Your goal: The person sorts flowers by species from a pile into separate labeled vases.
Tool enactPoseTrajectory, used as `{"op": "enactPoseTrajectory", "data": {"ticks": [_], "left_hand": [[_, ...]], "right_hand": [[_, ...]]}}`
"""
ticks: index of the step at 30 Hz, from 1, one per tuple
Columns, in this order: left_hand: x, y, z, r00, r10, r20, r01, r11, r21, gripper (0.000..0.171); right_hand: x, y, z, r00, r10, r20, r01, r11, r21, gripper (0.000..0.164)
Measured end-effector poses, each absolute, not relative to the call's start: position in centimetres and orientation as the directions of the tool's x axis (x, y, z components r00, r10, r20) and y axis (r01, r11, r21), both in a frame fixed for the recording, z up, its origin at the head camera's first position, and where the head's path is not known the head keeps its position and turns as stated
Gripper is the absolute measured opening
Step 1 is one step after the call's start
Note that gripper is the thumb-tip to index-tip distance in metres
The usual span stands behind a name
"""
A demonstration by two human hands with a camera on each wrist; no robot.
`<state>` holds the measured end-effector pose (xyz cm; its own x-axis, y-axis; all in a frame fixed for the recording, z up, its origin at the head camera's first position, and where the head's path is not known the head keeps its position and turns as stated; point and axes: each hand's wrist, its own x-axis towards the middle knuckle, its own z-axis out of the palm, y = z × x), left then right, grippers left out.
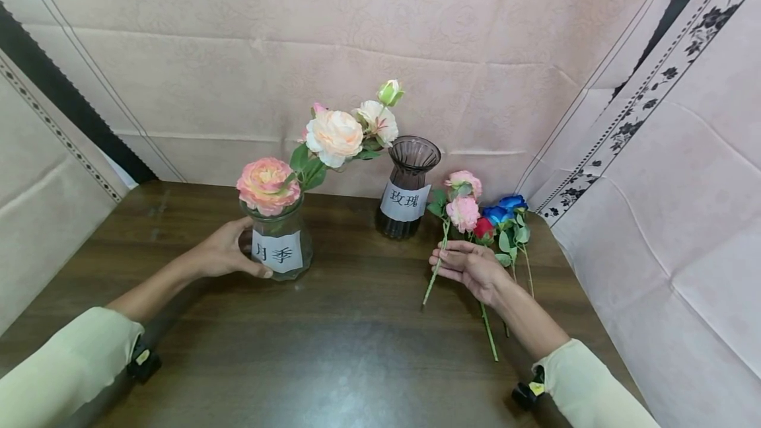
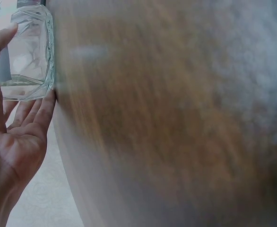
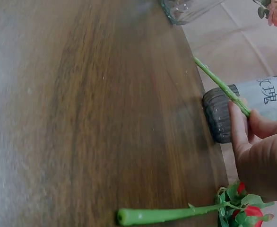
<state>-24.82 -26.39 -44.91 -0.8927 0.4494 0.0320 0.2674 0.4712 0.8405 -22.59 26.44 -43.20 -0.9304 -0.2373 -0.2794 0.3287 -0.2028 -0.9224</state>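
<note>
My left hand (image 1: 228, 253) grips a clear glass vase (image 1: 301, 246) low on its side, thumb at the front by its white label and fingers behind. In the left wrist view the thumb and fingers span the clear glass (image 2: 32, 52). That vase holds a peach-pink flower (image 1: 269, 185) and a spray of cream flowers (image 1: 335, 137). My right hand (image 1: 472, 268) pinches the green stem (image 1: 436, 273) of a pink flower (image 1: 462, 213) between thumb and fingers. The stem's cut end points down toward me, and in the right wrist view the stem (image 3: 219, 84) slants past the fingertips.
A dark ribbed glass vase (image 1: 402, 200) with a white label stands at the back between my hands. Blue flowers (image 1: 504, 210) and a red flower (image 1: 484, 228) lie on the wooden table (image 1: 357, 349) by my right hand. Pale cloth (image 1: 267, 71) hangs behind.
</note>
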Motion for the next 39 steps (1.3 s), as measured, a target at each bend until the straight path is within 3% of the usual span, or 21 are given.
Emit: {"op": "enactPoseTrajectory", "data": {"ticks": [6, 20, 28, 39], "left_hand": [[-24.8, -26.4, -45.0, -0.892, 0.451, 0.033, 0.268, 0.467, 0.843, 0.098], [-24.6, -26.1, -44.6, -0.895, 0.446, 0.028, 0.268, 0.485, 0.833, 0.098], [-24.8, -26.4, -44.9, -0.894, 0.447, 0.029, 0.271, 0.487, 0.83, 0.099], [-24.9, -26.5, -45.0, -0.892, 0.451, 0.03, 0.271, 0.479, 0.835, 0.097]], "right_hand": [[-22.8, 25.8, -42.7, -0.958, -0.181, -0.224, 0.27, -0.299, -0.915, 0.03], [-23.3, 23.2, -40.9, -0.997, -0.012, -0.082, 0.079, -0.444, -0.893, 0.018], [-23.1, 20.1, -39.5, -0.998, 0.062, 0.001, -0.033, -0.527, -0.849, 0.029], [-22.3, 15.0, -38.7, -0.994, 0.057, 0.097, -0.112, -0.559, -0.822, 0.029]]}}
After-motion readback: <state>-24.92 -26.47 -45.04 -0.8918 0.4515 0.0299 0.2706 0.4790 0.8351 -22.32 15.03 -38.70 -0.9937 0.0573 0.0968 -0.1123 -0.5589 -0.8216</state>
